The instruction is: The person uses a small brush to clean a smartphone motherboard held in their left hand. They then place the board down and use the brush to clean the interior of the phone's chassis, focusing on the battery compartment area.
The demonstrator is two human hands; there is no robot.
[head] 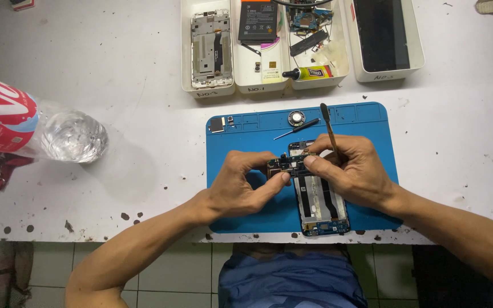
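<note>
Blue mat: a blue work mat (372, 142) lies on the white, speckled counter (144, 114), under both hands.
Circuit board: a small dark circuit board (291, 164) with tiny parts, held between the two hands just above the top end of the opened phone.
Opened phone: an opened phone (320, 205) with its back off, silver frame and black strips showing, lies lengthwise on the mat beneath the right hand.
Left hand: the left hand (241, 185) is curled, thumb and fingertips pinched on the board's left end.
Right hand: the right hand (352, 168) is closed on the board's right end and also grips a thin pry tool (327, 122) that sticks up past its fingers.
Beyond the hands: a black screwdriver (298, 128) and a round speaker (296, 118) rest on the mat; white trays (212, 88) of phone parts stand farther off.
Left of the hands: a clear water bottle (67, 134) lies on its side.
</note>
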